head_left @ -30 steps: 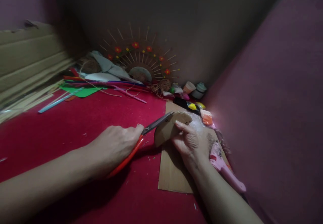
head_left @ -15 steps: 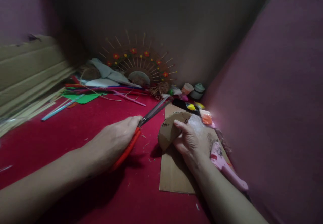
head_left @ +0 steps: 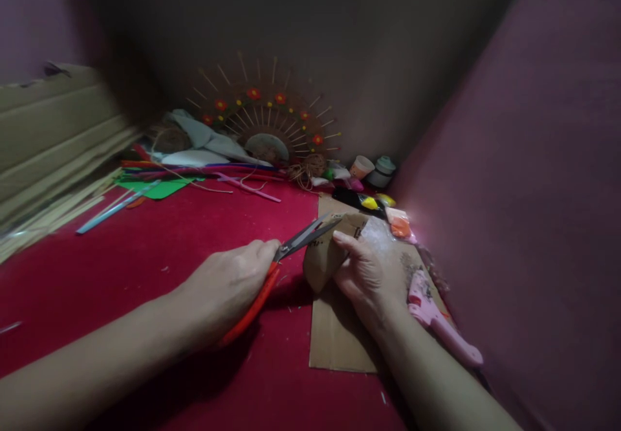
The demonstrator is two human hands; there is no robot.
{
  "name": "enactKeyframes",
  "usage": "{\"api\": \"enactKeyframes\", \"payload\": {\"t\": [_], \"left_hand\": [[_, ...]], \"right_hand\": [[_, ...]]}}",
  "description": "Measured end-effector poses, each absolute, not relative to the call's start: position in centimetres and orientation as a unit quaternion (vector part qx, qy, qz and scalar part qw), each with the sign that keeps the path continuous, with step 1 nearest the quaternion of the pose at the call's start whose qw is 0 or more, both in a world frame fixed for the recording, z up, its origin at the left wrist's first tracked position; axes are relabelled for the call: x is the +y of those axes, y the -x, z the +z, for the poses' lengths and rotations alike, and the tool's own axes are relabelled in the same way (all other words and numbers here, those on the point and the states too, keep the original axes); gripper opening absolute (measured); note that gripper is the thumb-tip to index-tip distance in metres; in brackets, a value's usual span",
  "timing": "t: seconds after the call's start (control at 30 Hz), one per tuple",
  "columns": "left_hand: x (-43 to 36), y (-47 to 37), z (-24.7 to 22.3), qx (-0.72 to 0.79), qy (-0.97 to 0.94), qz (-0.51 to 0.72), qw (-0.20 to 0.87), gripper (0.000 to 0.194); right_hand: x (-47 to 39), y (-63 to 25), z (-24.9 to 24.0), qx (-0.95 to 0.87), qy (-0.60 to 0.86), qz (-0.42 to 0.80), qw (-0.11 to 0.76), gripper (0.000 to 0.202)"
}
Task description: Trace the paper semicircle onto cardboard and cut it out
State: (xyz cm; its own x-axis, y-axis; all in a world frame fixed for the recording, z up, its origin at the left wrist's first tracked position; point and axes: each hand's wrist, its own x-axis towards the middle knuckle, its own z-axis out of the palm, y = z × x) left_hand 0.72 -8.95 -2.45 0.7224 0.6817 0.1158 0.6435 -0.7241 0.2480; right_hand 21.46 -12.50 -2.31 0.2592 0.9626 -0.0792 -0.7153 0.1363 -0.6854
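My left hand (head_left: 233, 288) is closed round the orange-red handles of a pair of scissors (head_left: 298, 241). The slightly parted blades point right and lie over the upper left edge of a rounded cardboard piece (head_left: 323, 264) with dark writing on it. My right hand (head_left: 361, 269) pinches that piece on its right side, thumb on top and fingers mostly hidden beneath. Below it a flat rectangular cardboard sheet (head_left: 334, 347) lies on the red surface (head_left: 272, 392).
A pink glue gun (head_left: 441, 327) lies right of my right forearm. Along the back are a decorated stick fan (head_left: 262, 110), twine (head_left: 310, 169), a cup (head_left: 361, 167), a jar (head_left: 382, 172) and coloured packets (head_left: 400, 224). Pale sticks (head_left: 63, 214) lie at the left.
The scissors have come down and right, from above the rounded piece onto its upper edge, and their blades have turned flatter. My right hand still holds the piece in nearly the same spot.
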Motion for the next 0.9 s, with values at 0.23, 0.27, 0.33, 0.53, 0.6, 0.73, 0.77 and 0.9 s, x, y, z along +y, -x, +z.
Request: {"api": "enactKeyframes", "payload": {"t": [0.23, 0.27, 0.33, 0.53, 0.6, 0.73, 0.77, 0.9], "left_hand": [[-9.17, -0.85, -2.19, 0.381, -0.915, 0.1, 0.083, 0.027], [-9.15, -0.81, -2.27, 0.379, -0.916, 0.101, 0.083, 0.027], [-9.13, -0.77, -2.42, 0.373, -0.919, 0.097, 0.084, 0.025], [-9.15, -0.95, -2.68, 0.371, -0.92, 0.101, 0.078, 0.025], [-9.15, -0.97, -2.68, 0.374, -0.921, 0.086, 0.071, 0.022], [-9.2, -0.83, -2.51, 0.365, -0.926, 0.067, 0.063, 0.023], [-9.22, -0.77, -2.45, 0.361, -0.928, 0.069, 0.06, 0.023], [-9.28, -0.52, -2.35, 0.351, -0.933, 0.064, 0.047, 0.021]], "right_hand": [[-12.63, -21.29, -2.2, -0.199, 0.311, 0.588, 0.719, 0.039], [-12.61, -21.29, -2.2, -0.201, 0.311, 0.587, 0.72, 0.039], [-12.57, -21.26, -2.22, -0.207, 0.309, 0.583, 0.722, 0.041], [-12.56, -21.03, -2.35, -0.217, 0.31, 0.577, 0.724, 0.042], [-12.55, -20.99, -2.33, -0.222, 0.312, 0.574, 0.724, 0.041], [-12.52, -20.96, -2.16, -0.236, 0.315, 0.581, 0.712, 0.035], [-12.52, -20.96, -2.13, -0.238, 0.316, 0.588, 0.706, 0.035], [-12.51, -20.98, -2.29, -0.235, 0.308, 0.593, 0.706, 0.036]]}}
